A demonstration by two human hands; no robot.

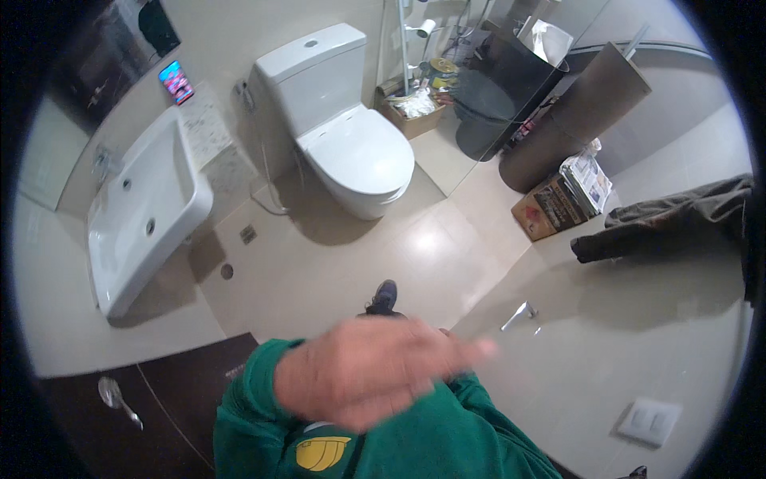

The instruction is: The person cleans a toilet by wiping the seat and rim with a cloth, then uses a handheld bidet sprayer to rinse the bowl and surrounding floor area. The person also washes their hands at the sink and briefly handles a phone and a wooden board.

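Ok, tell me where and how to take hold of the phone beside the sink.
Probably best to pinch the phone by its two long side edges, above mid-height, coming from the front, the screen side. It stands on a short end on the stone ledge beside the sink, apparently leaning back, and both long edges look free.

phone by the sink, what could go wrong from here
The phone stands propped up on the stone ledge right beside the sink, so a bump could tip it into the basin or onto the floor. The left hand is in front of the person's body, probably too far away to catch it.
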